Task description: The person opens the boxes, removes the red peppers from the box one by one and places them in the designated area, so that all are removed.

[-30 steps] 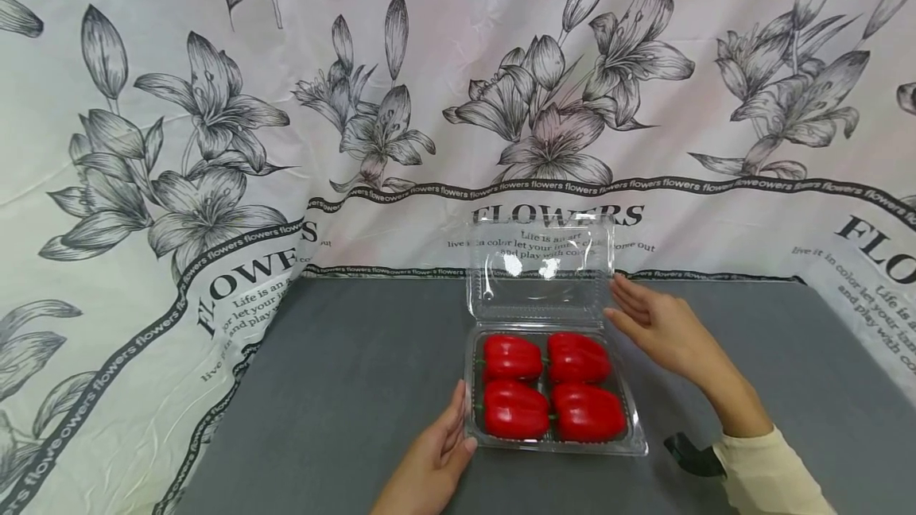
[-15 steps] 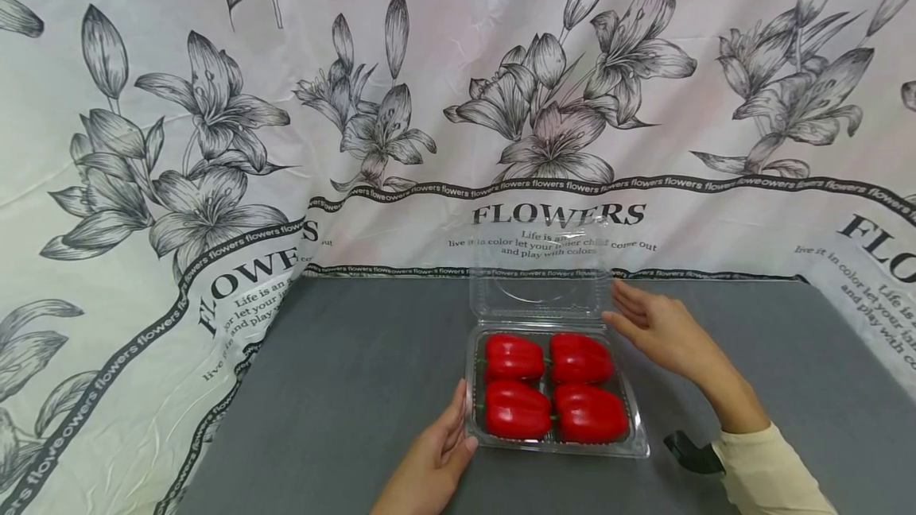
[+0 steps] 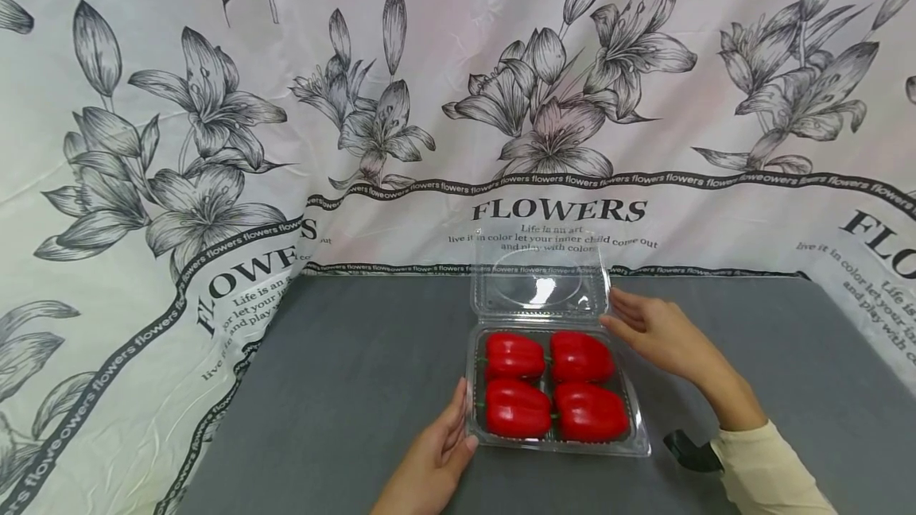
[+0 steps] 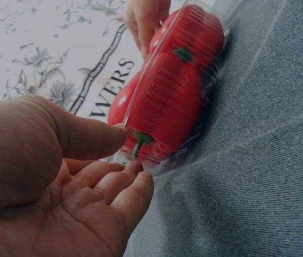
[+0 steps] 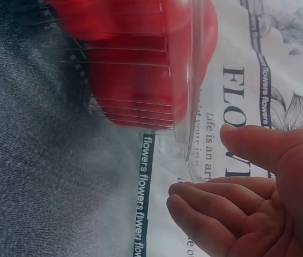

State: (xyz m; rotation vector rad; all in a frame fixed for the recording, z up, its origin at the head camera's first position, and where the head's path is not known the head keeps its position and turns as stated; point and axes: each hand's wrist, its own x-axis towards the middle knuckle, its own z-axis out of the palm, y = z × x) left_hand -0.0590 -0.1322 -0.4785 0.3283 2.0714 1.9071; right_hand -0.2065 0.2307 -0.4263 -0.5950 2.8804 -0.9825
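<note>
A hinged clear plastic clamshell box (image 3: 565, 447) sits on the grey table, holding several red bell peppers (image 3: 517, 410) with green stems. Its transparent lid (image 3: 537, 284) stands raised at the back. My left hand (image 3: 436, 447) holds the box by its front left corner; in the left wrist view the thumb lies at the rim and the fingers (image 4: 132, 195) lie against the side below. Beside the lid's right edge is my right hand (image 3: 665, 332), its fingers straight and spread from the thumb (image 5: 269, 142). Whether its fingertips touch the lid is hard to tell.
Grey cloth covers the table (image 3: 343, 388). Behind and to the left hangs a white curtain (image 3: 393, 229) printed with lilies and lettering. A dark strap (image 3: 690, 451) shows near the cuff of the pale right sleeve (image 3: 769, 471).
The lid tilts a little, its top edge dropping slightly in view. My right hand moves slightly down and left beside it. My left hand and the peppers stay put.
</note>
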